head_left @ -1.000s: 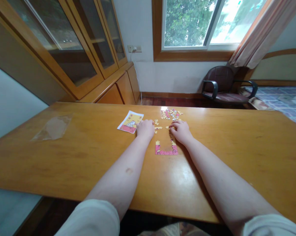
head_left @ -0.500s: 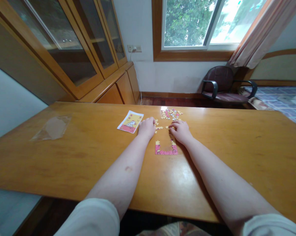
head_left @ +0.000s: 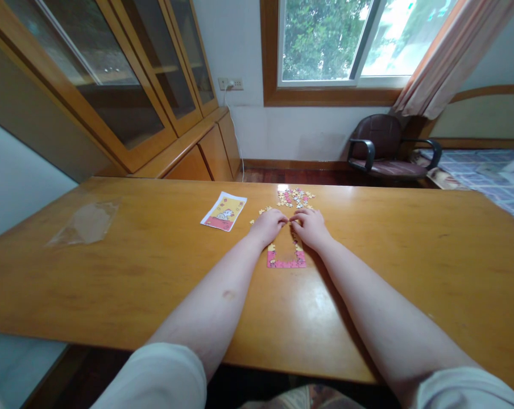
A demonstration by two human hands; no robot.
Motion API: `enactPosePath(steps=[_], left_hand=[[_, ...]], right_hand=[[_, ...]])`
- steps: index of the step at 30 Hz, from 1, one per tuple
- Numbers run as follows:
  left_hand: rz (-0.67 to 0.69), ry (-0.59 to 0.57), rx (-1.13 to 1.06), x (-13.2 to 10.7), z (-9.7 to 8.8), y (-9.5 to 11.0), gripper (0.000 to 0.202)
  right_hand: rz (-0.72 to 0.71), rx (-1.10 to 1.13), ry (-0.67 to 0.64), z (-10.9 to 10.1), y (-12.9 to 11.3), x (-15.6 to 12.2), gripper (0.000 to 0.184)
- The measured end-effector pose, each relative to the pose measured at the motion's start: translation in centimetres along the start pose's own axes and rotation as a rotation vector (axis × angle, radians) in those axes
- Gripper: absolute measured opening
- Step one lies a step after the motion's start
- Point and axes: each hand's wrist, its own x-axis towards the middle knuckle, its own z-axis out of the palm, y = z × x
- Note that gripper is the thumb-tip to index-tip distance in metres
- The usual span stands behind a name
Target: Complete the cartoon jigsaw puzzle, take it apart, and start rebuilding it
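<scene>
On the wooden table lies a partly joined jigsaw puzzle (head_left: 286,263), its pink bottom edge and parts of both sides forming a frame. My left hand (head_left: 269,227) is over the left side, fingers closed and tips at a small puzzle piece near the top. Facing it, my right hand (head_left: 310,228) has its fingers curled and pinched on a piece at the top of the right side. The fingertips nearly meet, and they hide most of those pieces. Beyond the hands is a pile of loose puzzle pieces (head_left: 294,197) in yellow, pink and white.
Left of my hands lies a picture card (head_left: 225,211) with a white animal on yellow and pink. A clear plastic bag (head_left: 86,222) rests farther left on the table (head_left: 154,261). Behind the table stand an armchair (head_left: 378,145) and a glass-door cabinet (head_left: 171,136).
My left hand has moved right, from beside the loose pieces to close by my right hand. Some pieces near it have shifted left. My right hand has stayed nearly in place.
</scene>
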Motion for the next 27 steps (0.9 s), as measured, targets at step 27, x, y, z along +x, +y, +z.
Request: enactPosePath(steps=[27], left_hand=[[-0.197, 0.04, 0.219, -0.9, -1.0, 0.2, 0.018]], right_hand=[[-0.147, -0.025, -0.061, 0.0, 0.0, -0.1, 0.021]])
